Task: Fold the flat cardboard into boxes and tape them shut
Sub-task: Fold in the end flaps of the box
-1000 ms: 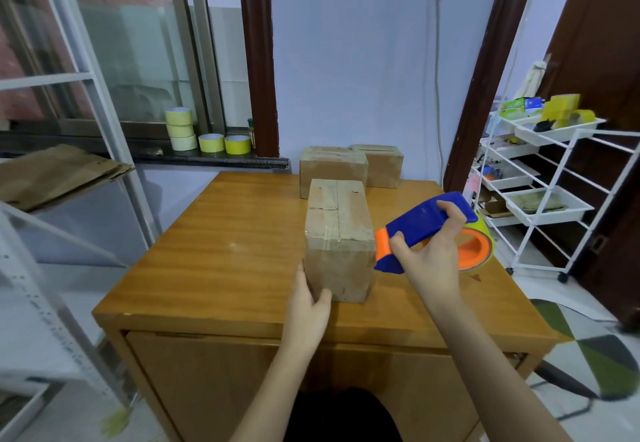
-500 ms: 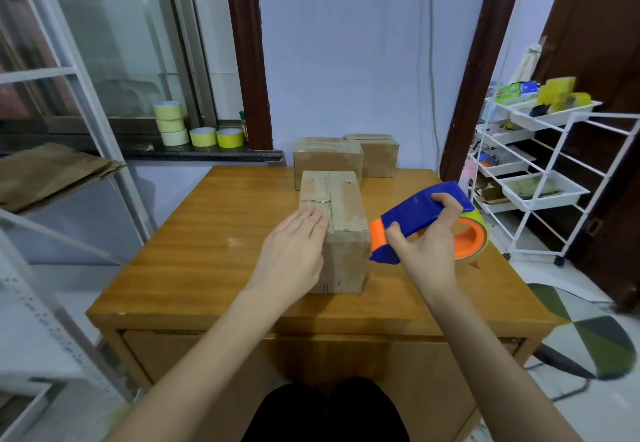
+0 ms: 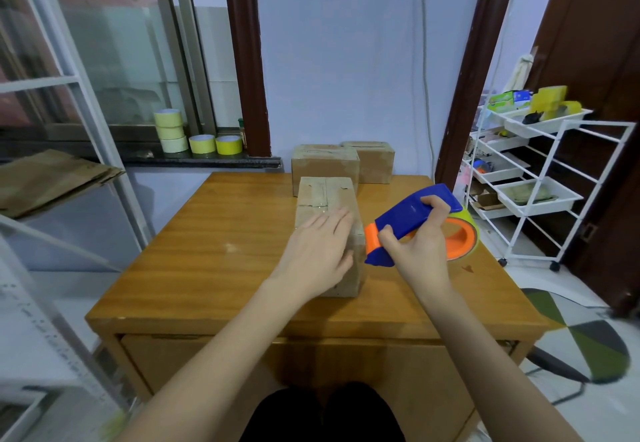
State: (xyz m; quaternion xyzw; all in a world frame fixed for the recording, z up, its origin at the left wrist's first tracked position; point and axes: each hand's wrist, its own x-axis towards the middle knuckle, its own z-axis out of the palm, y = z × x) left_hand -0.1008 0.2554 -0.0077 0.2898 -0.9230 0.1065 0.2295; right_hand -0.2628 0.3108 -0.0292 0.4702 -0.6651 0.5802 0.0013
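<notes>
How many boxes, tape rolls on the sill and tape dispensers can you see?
Boxes: 3
Tape rolls on the sill: 5
Tape dispensers: 1
Total: 9

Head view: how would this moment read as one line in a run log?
left hand: flat on near box | right hand: grips tape dispenser beside box | two boxes behind | table

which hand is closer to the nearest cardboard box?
Left. The left hand lies flat on the nearest cardboard box; the right hand grips the tape dispenser beside it.
</notes>
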